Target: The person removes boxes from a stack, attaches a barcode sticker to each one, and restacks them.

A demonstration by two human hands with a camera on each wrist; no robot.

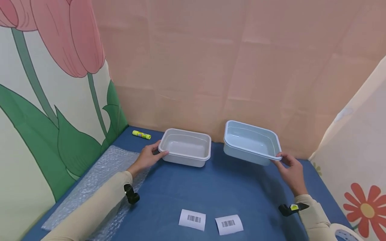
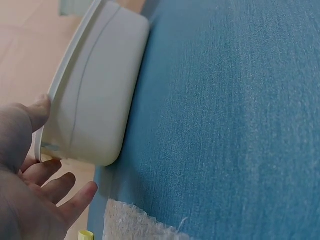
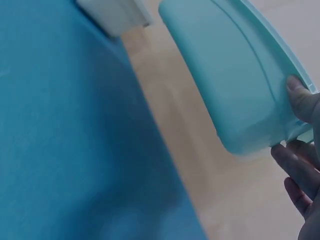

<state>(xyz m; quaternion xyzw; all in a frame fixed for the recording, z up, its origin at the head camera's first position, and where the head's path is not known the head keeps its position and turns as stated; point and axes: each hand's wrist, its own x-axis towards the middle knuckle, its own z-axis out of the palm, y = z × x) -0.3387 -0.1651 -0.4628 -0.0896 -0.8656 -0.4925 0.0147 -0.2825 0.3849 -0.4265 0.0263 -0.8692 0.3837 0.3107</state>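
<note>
At the back of the table, my left hand (image 1: pixel 147 156) pinches the left rim of a pale grey plastic tub (image 1: pixel 184 160), thumb on the front side and fingers around the corner. In the left wrist view the tub's base (image 2: pixel 112 100) lies at or very near the blue surface; I cannot tell whether it touches. A light blue tub (image 1: pixel 245 154) hangs tilted above the table, its right end lower. My right hand (image 1: pixel 292 172) grips that tub by its right front corner. In the right wrist view, thumb and fingers hold its rim. Both tubs' openings face up, and their visible insides hold nothing.
Two white barcode labels (image 1: pixel 192 220) lie on the blue table (image 1: pixel 172 190) near the front. Bubble wrap (image 1: pixel 102 177) stretches along the left side, under the left arm. A yellow-green glue stick (image 1: pixel 141 135) lies back left. A tape roll (image 1: pixel 343 232) shows at the lower right.
</note>
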